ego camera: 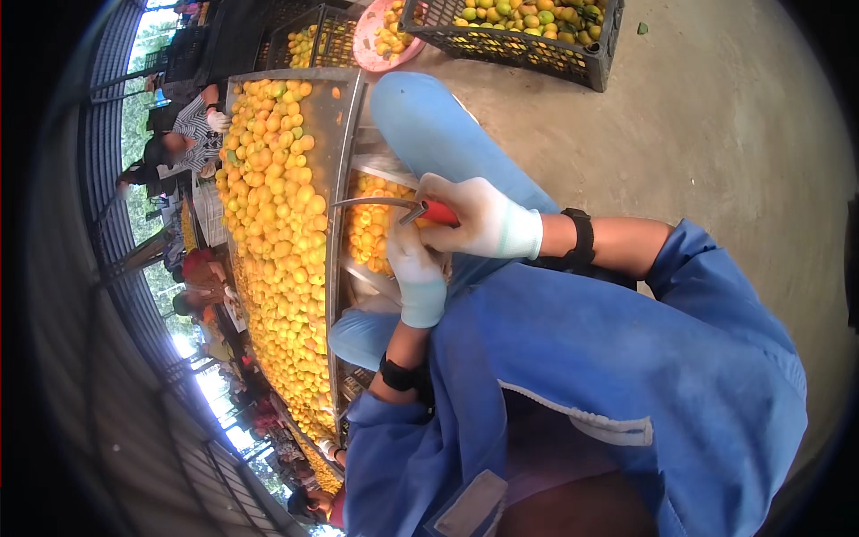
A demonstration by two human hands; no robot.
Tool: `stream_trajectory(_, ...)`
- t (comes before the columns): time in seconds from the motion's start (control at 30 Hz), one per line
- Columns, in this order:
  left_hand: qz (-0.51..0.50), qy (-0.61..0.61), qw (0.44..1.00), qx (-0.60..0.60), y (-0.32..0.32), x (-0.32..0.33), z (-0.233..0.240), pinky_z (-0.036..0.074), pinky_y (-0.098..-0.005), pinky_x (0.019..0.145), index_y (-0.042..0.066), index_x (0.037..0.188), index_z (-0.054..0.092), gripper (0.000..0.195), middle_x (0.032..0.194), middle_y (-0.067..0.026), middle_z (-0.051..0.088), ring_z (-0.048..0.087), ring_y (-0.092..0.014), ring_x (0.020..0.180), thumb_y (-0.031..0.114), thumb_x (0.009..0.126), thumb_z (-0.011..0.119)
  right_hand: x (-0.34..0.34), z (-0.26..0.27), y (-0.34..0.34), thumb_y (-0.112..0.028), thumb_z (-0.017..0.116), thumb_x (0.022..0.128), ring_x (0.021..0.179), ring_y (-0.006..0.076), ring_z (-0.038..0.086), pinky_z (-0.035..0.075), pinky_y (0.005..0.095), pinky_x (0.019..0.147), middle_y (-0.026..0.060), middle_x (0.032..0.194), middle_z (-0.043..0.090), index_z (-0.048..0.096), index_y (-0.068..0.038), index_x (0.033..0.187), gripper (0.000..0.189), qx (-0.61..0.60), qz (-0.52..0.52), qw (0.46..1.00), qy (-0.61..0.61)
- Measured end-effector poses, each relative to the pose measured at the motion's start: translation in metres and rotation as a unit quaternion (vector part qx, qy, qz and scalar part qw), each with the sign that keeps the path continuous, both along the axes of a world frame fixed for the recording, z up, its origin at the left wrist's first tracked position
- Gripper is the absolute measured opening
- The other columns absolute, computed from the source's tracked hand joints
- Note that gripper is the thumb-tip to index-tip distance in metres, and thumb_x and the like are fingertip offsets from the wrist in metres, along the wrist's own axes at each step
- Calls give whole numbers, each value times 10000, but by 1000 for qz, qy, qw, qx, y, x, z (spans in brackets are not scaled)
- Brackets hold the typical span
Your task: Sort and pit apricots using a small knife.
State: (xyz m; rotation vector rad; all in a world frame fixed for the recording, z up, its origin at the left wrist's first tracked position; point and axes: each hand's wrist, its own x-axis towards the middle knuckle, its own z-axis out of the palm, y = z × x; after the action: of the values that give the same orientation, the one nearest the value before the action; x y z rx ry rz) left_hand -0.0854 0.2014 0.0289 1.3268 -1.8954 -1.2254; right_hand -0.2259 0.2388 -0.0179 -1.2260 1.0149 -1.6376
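My right hand (470, 218), in a whitish knit glove, is closed around the red handle (440, 213) of a tool. A thin, curved metal blade (369, 201) reaches left from beside the handle over the metal table's rim, and a short metal piece sticks out of the handle's end. My left hand (417, 268), gloved too, is just below and touches or nearly touches the right; its fingers are bent, and whether they hold anything is hidden. Under the hands, a white-rimmed container holds orange fruit (368, 231), some apparently cut. Whole apricots (275, 201) lie heaped on the table beyond.
A black plastic crate (523, 52) of greenish-yellow fruit and a pink basin (366, 37) with fruit stand on the concrete floor. More black crates are behind. Across the table a person (198, 134) wears gloves; several others sit farther along. My knees flank the container.
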Motion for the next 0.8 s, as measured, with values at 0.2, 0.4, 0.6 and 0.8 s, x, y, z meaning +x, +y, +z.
stream_trajectory(0.2,142,216,944,205,-3,17,-12,260,-203,401,58,1055,512,426,691,12,467,342,-51,452,456,1027,363,23,4,-20,-149,630,856,717,300,661,514,363,677,170,757,632,546,0,1133,325,46,-41,997,-45)
stream_trajectory(0.4,207,330,885,254,-36,79,-10,293,-246,410,35,1042,507,481,693,-39,473,340,-94,461,483,1012,336,35,17,-59,-246,481,985,326,66,323,263,232,327,-10,508,406,527,-8,1058,254,200,159,928,-272)
stream_trajectory(0.6,305,-198,926,102,-106,251,-103,463,-284,470,-32,1268,461,713,731,-124,620,580,-176,533,597,936,507,60,40,-115,-311,441,1004,357,68,302,279,223,356,0,549,432,544,-23,967,308,197,232,913,-274)
stream_trajectory(0.8,161,59,961,216,-128,227,-59,564,-330,619,-36,1408,404,549,999,-167,673,659,-241,725,354,1026,461,84,54,-165,-292,412,1000,383,68,324,311,214,384,15,584,464,553,19,1255,426,210,280,913,-211)
